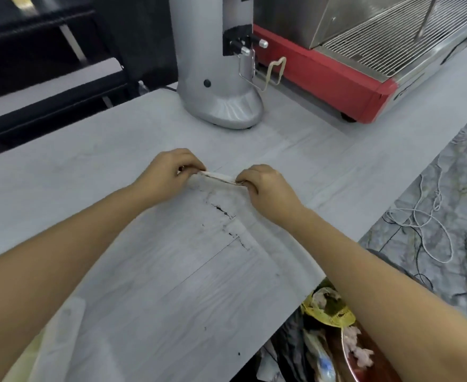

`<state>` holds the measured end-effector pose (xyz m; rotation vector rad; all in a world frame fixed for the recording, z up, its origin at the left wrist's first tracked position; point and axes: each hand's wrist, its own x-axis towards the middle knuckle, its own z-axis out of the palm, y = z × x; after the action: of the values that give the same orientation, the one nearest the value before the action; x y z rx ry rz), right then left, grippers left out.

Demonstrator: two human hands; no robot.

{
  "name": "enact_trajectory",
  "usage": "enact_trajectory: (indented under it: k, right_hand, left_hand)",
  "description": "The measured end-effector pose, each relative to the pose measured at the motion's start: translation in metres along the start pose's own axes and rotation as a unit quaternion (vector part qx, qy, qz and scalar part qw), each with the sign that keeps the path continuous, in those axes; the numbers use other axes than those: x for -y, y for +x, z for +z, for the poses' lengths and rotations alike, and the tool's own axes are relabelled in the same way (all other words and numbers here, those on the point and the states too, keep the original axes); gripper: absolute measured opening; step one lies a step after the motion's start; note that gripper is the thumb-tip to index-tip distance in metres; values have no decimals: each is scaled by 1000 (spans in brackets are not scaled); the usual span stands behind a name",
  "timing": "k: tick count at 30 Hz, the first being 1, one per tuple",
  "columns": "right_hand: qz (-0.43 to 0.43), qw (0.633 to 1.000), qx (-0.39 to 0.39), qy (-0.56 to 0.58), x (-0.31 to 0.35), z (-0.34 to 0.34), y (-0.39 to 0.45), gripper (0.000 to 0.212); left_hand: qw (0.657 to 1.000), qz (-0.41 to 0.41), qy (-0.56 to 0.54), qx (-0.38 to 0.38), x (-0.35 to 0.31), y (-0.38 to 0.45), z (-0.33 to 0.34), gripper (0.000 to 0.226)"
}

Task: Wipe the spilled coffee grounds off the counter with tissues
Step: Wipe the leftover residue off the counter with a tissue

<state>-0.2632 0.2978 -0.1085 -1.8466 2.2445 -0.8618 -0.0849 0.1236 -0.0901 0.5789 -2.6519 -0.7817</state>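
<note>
Grey counter [116, 166], grinder [213, 64] behind, both hands pinching tissue [217, 176], grounds [224, 212] nearby

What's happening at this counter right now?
A person is cleaning a grey counter in front of a coffee grinder. The left hand and right hand each pinch one end of a folded tissue, held low against the surface. Thin dark lines of coffee grounds remain on the counter nearer the person, so the wiping is not finished. A red espresso machine stands to the right of the grinder.
</note>
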Motion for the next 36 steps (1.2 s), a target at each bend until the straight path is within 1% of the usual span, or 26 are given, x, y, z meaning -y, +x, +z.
enact_trajectory:
  k: [4, 6, 9, 11, 13, 14, 16, 19, 21, 22, 26, 29, 30, 32, 33, 35, 36]
  right_hand:
    - [-46, 997, 50, 27, -1, 18, 44, 22]
    - [-76, 994, 74, 15, -4, 24, 57, 21]
    - [-110, 989, 102, -7, -10, 27, 68, 18]
    - [-130, 986, 100, -10, -13, 27, 69, 16]
    - [-144, 985, 95, -5, -13, 28, 70, 11]
    - [-146, 985, 94, -3, -13, 29, 72, 10]
    - [-150, 984, 99, -8, -13, 31, 80, 10]
    - [-141, 985, 95, -7, -13, 32, 93, 6]
    - [-120, 989, 87, 14, -16, 32, 99, 20]
    - [-123, 989, 86, 16, -18, 33, 102, 23]
    - [-166, 981, 100, -10, -22, 34, 99, 18]
    - [-198, 974, 107, -12, -18, 27, 71, 29]
    - [-212, 972, 104, -12, -16, 25, 58, 33]
    - [-235, 966, 103, -3, -9, 20, 29, 32]
    - [-245, 964, 105, 2, -5, 17, 14, 30]
    - [-260, 959, 113, 6, 0, 11, -13, 34]
    - [-265, 957, 119, 2, 2, 8, -24, 36]
  left_hand:
    - [992, -121, -25, -19, 31, 7, -6, 24]
    - [988, -144, -44, -18, 42, 5, -7, 30]
    - [994, -109, -4, -3, 50, 2, -9, 27]
    - [996, -61, 55, 18, 48, 0, -9, 24]
    - [994, -19, 108, 18, 47, -1, -8, 19]
    - [993, -5, 117, 14, 47, -1, -8, 16]
    - [994, 4, 109, 10, 49, 3, -9, 11]
    - [999, -35, 31, 11, 51, 12, -6, 4]
    - [999, -49, -11, 2, 53, 16, -4, 14]
    - [999, -41, -7, 0, 54, 16, -3, 16]
    - [999, 7, 51, 8, 48, 6, 1, 22]
    - [997, 40, 70, 20, 34, -18, 8, 26]
    - [996, 54, 70, 27, 29, -29, 11, 28]
    - [994, 81, 63, 44, 15, -53, 16, 31]
    - [993, 92, 54, 55, 8, -64, 19, 30]
    - [990, 112, 34, 83, -6, -82, 22, 27]
    - [987, 120, 26, 99, -12, -86, 23, 29]
